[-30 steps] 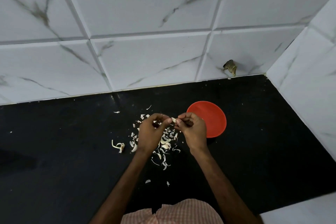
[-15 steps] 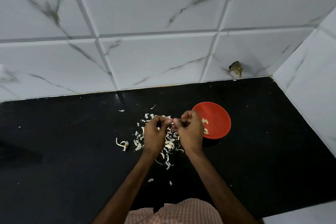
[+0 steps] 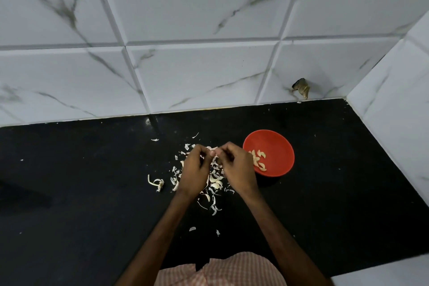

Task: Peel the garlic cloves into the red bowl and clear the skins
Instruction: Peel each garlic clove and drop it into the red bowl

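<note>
Littering the desk [image 3: 92, 193]: garlic skins [image 3: 214, 180], scattered beneath and around both hands.
Left hand [image 3: 195, 169]: fingers curled, tips meeting the right's; I cannot tell what they pinch.
Right hand [image 3: 239, 169]: fingers curled likewise, overlapping the bowl's left rim from my view.
Red bowl [image 3: 278, 144]: on the desk right of the hands, peeled cloves [image 3: 257, 158] inside.

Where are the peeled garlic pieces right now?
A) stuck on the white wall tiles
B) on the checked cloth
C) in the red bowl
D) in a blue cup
C: the pale peeled cloves lie inside the red bowl, while the papery skins are scattered on the black counter.
</note>
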`<state>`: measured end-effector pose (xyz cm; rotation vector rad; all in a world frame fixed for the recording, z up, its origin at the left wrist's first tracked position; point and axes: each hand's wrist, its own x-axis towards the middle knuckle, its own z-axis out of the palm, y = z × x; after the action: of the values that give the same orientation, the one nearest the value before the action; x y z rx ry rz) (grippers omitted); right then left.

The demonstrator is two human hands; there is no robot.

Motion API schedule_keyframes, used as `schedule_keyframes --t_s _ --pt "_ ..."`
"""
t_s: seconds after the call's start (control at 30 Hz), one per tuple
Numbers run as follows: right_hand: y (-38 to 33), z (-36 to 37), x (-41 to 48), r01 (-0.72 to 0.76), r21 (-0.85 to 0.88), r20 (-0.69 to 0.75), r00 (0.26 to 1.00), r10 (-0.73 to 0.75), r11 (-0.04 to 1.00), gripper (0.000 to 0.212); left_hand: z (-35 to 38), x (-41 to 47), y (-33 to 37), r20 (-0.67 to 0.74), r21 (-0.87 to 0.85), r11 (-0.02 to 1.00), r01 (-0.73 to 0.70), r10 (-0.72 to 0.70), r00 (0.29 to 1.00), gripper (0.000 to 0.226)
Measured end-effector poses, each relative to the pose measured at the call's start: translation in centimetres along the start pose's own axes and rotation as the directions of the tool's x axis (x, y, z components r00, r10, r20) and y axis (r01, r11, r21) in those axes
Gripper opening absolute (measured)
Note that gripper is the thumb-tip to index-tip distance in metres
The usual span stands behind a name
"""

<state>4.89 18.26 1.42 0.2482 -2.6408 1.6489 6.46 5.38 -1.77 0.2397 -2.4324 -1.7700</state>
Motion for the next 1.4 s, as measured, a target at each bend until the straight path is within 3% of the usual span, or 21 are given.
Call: schedule_keyframes --t_s 0.07,0.13,0.27,0.37,0.5,0.67,0.77,0.87,0.97,1.07,1.17,1.3,1.4 --pt "0.0 0.0 0.4 0.071 -0.239 0.054 0.997 -0.06 0.968 0.024 0.0 -0.2 0.4 0.051 0.001 1.0 0.001 -0.001 0.999 0.02" --pt "-0.2 0.1 0.4 0.074 -0.347 0.116 0.993 -0.035 0.935 0.029 -0.1 -0.3 0.8 0.082 -0.011 1.0 -0.025 0.025 0.996 0.024" --pt "-1.2 0.0 0.3 -0.157 -0.04 0.168 0.972 0.162 0.987 0.042 -1.5 -0.1 1.0 0.107 -0.001 0.987 -0.163 0.162 0.981 0.021" --pt "-1.6 -0.8 0.6 -0.408 0.219 0.326 0.887 0.328 0.886 0.044 -2.1 -0.3 1.1 0.133 0.037 0.965 -0.258 0.251 0.959 0.019" --pt "-1.7 -2.1 1.2 -0.548 0.231 0.446 0.794 0.414 0.804 0.041 -2.4 0.2 1.4 0.193 0.115 0.919 -0.377 0.352 0.916 0.011" --pt "-1.5 -3.2 1.8 -0.725 0.28 0.579 0.651 0.491 0.629 0.042 -2.6 0.4 1.8 0.262 0.2 0.858 -0.473 0.419 0.87 0.011" --pt "-1.3 -3.6 1.9 -0.734 0.259 0.62 0.625 0.475 0.628 0.042 -2.8 0.6 1.9 0.29 0.234 0.801 -0.551 0.483 0.826 0.01" --pt "-0.9 -4.0 2.0 -0.706 0.255 0.642 0.634 0.43 0.661 0.042 -2.7 0.9 1.6 0.247 0.227 0.811 -0.539 0.488 0.837 0.013" --pt "-0.2 -4.6 2.1 -0.649 0.273 0.589 0.696 0.41 0.71 0.039 -2.4 1.1 0.6 0.22 0.189 0.877 -0.442 0.401 0.889 0.011" --pt "0.8 -5.0 2.1 -0.572 0.205 0.438 0.779 0.448 0.794 0.037 -2.3 1.4 -0.8 0.167 0.136 0.953 -0.272 0.249 0.954 0.01" --pt "2.9 -5.8 2.2 -0.528 0.118 0.297 0.827 0.477 0.841 0.037 -1.7 1.5 -2.2 0.16 0.158 0.972 -0.171 0.146 0.976 0.012" --pt "6.5 -7.2 2.9 -0.557 0.001 0.13 0.823 0.553 0.83 0.037 -1.7 1.4 -4.8 0.233 0.321 0.944 -0.079 0.003 0.973 0.013" --pt "9.0 -8.2 3.7 -0.618 -0.073 0.131 0.772 0.622 0.783 0.035 -1.7 0.7 -6.4 0.233 0.391 0.919 -0.047 -0.05 0.971 0.02"
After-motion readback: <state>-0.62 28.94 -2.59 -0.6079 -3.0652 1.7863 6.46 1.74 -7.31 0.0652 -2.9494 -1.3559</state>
